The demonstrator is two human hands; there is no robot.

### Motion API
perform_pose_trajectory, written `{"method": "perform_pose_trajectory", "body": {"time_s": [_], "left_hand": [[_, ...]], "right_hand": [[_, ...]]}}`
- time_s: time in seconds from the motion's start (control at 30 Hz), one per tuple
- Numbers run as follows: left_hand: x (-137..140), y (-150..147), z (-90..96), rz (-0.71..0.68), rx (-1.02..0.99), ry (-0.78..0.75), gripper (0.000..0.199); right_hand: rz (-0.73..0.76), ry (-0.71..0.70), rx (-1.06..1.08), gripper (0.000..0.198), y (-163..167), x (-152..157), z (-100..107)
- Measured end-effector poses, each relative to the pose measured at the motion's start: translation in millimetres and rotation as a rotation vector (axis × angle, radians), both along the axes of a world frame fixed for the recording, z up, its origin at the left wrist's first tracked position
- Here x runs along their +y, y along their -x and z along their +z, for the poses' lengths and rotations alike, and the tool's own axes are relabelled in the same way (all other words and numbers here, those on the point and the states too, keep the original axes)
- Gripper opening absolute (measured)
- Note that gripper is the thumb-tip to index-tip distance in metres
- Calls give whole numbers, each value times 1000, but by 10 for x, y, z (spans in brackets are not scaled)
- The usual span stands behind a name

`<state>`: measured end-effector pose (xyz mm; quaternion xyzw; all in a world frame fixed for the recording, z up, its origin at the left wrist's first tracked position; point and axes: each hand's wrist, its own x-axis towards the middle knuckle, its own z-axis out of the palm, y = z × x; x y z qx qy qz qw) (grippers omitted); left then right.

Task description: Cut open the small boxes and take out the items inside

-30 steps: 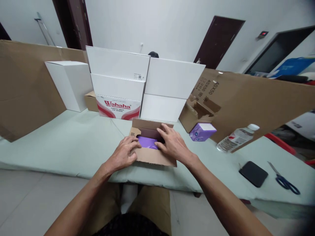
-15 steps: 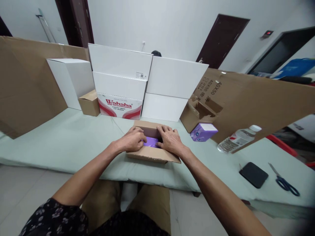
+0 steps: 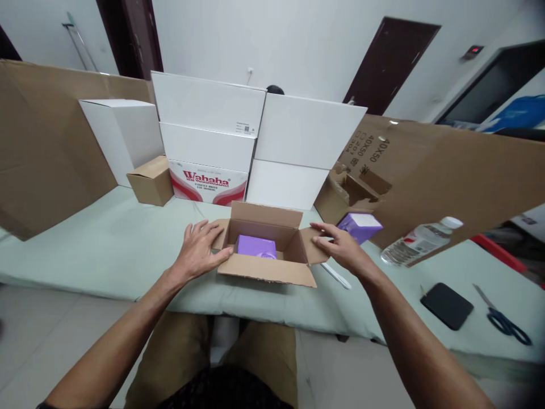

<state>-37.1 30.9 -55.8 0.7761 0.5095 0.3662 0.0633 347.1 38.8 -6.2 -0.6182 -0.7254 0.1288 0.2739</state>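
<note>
In front of me an open cardboard box [image 3: 264, 272] stands with its flaps folded outward. A purple tissue pack [image 3: 256, 246] lies inside, toward the left, leaving space at its right. My left hand [image 3: 198, 250] is at the box's left end, fingers spread, touching the left flap and near corner. At the other end, my right hand [image 3: 340, 244] has its fingers stretched out over the right flap [image 3: 313, 250]. Just beyond that hand is a second purple tissue pack [image 3: 361, 227], partly covered by the fingers.
White cartons [image 3: 204, 182] stand along the back beside a small closed brown box [image 3: 152, 183]. A torn brown box [image 3: 340, 196] is at the back right. To the right lie a water bottle [image 3: 419, 243], black pouch [image 3: 447, 305], scissors [image 3: 502, 321] and a thin white strip [image 3: 337, 276].
Both hands have come out of the box and moved apart to its side flaps, which now lie outward. The purple tissue pack inside shows more fully. The white strip has come into view.
</note>
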Motion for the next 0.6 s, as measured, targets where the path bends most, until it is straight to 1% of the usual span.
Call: {"method": "perform_pose_trajectory", "body": {"time_s": [0.07, 0.13, 0.17, 0.27, 0.33, 0.4, 0.47, 0.53, 0.6], "left_hand": [[9, 27, -67, -19, -32, 50, 49], [18, 31, -58, -39, -25, 44, 48], [21, 27, -29, -53, -12, 24, 46], [25, -11, 109, -135, 28, -47, 34], [24, -59, 202, -194, 51, -63, 25], [19, -120, 273, -226, 80, -63, 18], [6, -179, 314, -236, 120, -76, 14], [-14, -223, 326, -231, 153, -96, 13], [-35, -245, 305, -225, 160, -91, 12]], "right_hand": [[-12, 12, -167, 40, -54, -24, -96], [1, 7, -334, 39, -22, -61, -140], [3, -12, -412, 40, 21, -85, -130], [-9, -110, -644, 38, 220, -161, 30], [44, -142, -746, 36, 388, -192, 180], [153, -94, -755, 33, 564, -186, 278], [211, 21, -704, 28, 731, -131, 276], [193, 120, -660, 22, 868, -35, 178], [156, 135, -635, 20, 961, 76, 35]]}}
